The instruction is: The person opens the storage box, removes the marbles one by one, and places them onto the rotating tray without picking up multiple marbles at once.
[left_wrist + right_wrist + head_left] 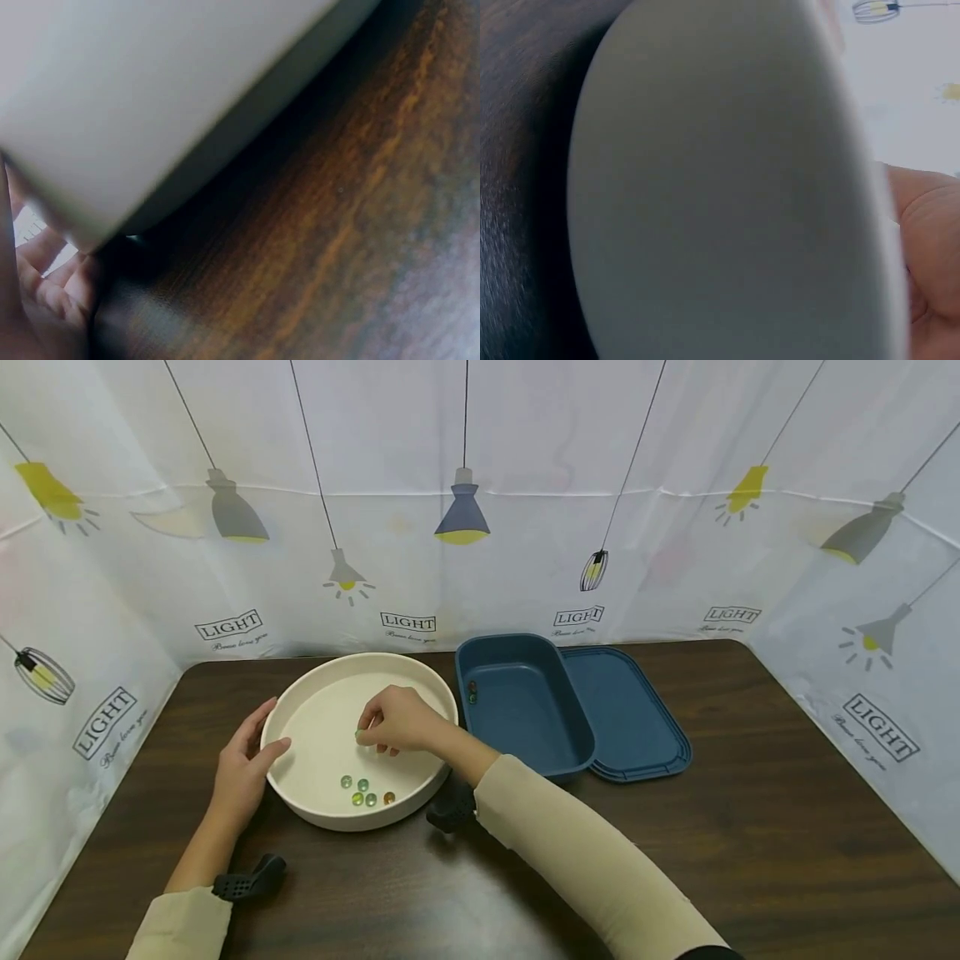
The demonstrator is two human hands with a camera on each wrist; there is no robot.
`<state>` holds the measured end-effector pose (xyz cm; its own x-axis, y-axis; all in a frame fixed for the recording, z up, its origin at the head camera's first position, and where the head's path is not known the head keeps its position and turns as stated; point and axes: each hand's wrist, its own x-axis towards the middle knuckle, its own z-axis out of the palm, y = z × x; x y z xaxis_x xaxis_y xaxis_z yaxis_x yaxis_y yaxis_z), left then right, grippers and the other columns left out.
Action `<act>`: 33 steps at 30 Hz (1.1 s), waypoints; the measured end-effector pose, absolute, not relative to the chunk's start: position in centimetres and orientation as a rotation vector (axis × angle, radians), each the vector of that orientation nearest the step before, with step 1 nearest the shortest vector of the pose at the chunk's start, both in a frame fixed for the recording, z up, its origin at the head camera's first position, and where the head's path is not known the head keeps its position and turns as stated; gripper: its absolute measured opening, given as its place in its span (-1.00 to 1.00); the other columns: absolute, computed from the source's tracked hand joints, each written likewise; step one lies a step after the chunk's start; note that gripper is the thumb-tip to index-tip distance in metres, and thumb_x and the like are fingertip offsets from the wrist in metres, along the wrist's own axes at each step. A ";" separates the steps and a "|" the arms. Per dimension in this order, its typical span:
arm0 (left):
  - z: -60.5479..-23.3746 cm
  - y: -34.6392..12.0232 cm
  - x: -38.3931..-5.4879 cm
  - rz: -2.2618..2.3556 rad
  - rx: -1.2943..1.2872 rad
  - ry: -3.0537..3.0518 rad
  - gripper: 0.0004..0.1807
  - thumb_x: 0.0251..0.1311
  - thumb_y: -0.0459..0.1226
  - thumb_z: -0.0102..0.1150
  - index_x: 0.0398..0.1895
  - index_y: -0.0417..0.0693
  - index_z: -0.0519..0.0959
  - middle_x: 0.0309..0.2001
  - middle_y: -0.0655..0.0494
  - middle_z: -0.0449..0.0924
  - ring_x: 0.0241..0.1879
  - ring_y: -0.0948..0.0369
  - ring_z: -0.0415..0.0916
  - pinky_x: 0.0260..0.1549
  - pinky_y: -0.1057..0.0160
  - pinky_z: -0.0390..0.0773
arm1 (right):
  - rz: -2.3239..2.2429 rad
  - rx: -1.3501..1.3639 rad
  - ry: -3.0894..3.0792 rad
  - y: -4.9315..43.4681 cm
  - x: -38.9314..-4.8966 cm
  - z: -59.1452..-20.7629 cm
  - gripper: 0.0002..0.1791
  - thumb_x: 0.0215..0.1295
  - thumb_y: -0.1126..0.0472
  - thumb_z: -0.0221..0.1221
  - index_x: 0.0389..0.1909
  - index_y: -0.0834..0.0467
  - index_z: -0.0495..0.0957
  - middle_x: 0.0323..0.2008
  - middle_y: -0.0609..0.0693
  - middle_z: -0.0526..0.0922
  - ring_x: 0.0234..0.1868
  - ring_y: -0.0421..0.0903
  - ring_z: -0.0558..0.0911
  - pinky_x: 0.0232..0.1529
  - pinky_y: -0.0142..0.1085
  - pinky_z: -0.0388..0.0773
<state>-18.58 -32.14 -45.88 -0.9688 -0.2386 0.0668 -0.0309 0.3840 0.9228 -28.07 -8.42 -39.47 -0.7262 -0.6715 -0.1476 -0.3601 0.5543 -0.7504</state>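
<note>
A round cream tray (322,693) with a raised wall stands on the table. My left hand (246,760) holds its left side, thumb over the rim and fingers along the outside. Over the tray's middle, my right hand (397,718) pinches a greenish glass marble (361,737) between thumb and fingertips. Several marbles lie near the tray's front, among them a yellow-green marble (357,799) and an amber marble (388,797). In the left wrist view the tray wall (150,97) hides part of the left hand. The right wrist view is mostly filled by the tray wall (720,180).
Right of the tray is a deep blue box (525,718) with a brown marble (472,686) and a green marble (472,698) at its left side. A blue lid (637,718) lies beside it on the dark wooden table (750,793). A printed curtain (525,435) surrounds the table.
</note>
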 end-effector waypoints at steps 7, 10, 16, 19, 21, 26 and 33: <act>-46.1 -32.2 -18.8 -1.614 0.221 -2.455 -0.31 0.46 -0.19 0.07 0.60 0.13 0.14 0.53 -0.12 0.25 0.19 0.53 0.33 -0.08 0.75 0.40 | -0.916 -0.766 2.410 -8.8 -28.1 -40.6 -0.93 0.31 0.20 0.33 -0.30 0.12 0.72 -0.77 -0.09 0.56 -0.76 -0.21 0.50 -0.63 -0.43 0.44; -46.1 -32.2 -18.8 -1.616 0.214 -2.458 -0.31 0.47 -0.19 0.06 0.61 0.15 0.13 0.53 -0.12 0.25 0.18 0.52 0.34 -0.09 0.74 0.42 | -0.897 -0.758 2.435 -8.8 -28.2 -40.8 -0.92 0.31 0.20 0.33 -0.27 0.12 0.72 -0.76 -0.09 0.56 -0.76 -0.22 0.49 -0.63 -0.43 0.43; -45.9 -32.2 -18.7 -1.628 0.222 -2.449 -0.31 0.47 -0.20 0.06 0.61 0.14 0.12 0.53 -0.14 0.23 0.20 0.52 0.33 -0.09 0.74 0.42 | -0.883 -0.782 2.444 -8.9 -28.4 -41.3 -0.92 0.30 0.20 0.32 -0.24 0.11 0.72 -0.74 -0.09 0.58 -0.75 -0.24 0.49 -0.66 -0.44 0.41; -45.9 -32.2 -18.6 -1.634 0.227 -2.446 -0.31 0.47 -0.20 0.06 0.61 0.13 0.12 0.54 -0.12 0.21 0.22 0.52 0.31 -0.08 0.75 0.41 | -0.874 -0.791 2.440 -9.0 -28.4 -41.4 -0.92 0.30 0.20 0.32 -0.23 0.11 0.72 -0.73 -0.10 0.58 -0.75 -0.25 0.48 -0.66 -0.45 0.41; -46.0 -32.2 -18.5 -1.642 0.229 -2.440 -0.31 0.47 -0.20 0.06 0.61 0.12 0.12 0.55 -0.12 0.21 0.22 0.52 0.31 -0.08 0.74 0.42 | -0.868 -0.790 2.437 -8.9 -28.3 -41.2 -0.91 0.30 0.20 0.32 -0.22 0.09 0.71 -0.70 -0.09 0.61 -0.74 -0.24 0.50 -0.66 -0.45 0.42; -46.1 -32.1 -18.4 -1.642 0.232 -2.441 -0.31 0.47 -0.20 0.06 0.61 0.11 0.13 0.54 -0.13 0.22 0.18 0.57 0.31 -0.09 0.74 0.42 | -0.883 -0.862 2.420 -7.8 -28.2 -38.7 -0.84 0.31 0.14 0.34 -0.14 0.08 0.71 -0.47 0.02 0.78 -0.59 -0.07 0.67 -0.60 -0.38 0.55; -45.9 -32.1 -18.4 -1.655 0.221 -2.424 -0.32 0.46 -0.21 0.06 0.60 0.10 0.14 0.53 -0.15 0.22 0.17 0.54 0.33 -0.11 0.73 0.44 | -1.124 -0.885 2.401 -3.7 -30.3 -34.0 -0.74 0.34 0.11 0.31 -0.05 0.15 0.71 -0.42 0.08 0.74 -0.33 0.19 0.73 -0.38 -0.13 0.70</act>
<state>-18.40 -32.05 -45.94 -0.9693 -0.2328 0.0785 -0.0116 0.3626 0.9319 -30.31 -3.72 -34.04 -0.7458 -0.6646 -0.0446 -0.3914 0.4914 -0.7780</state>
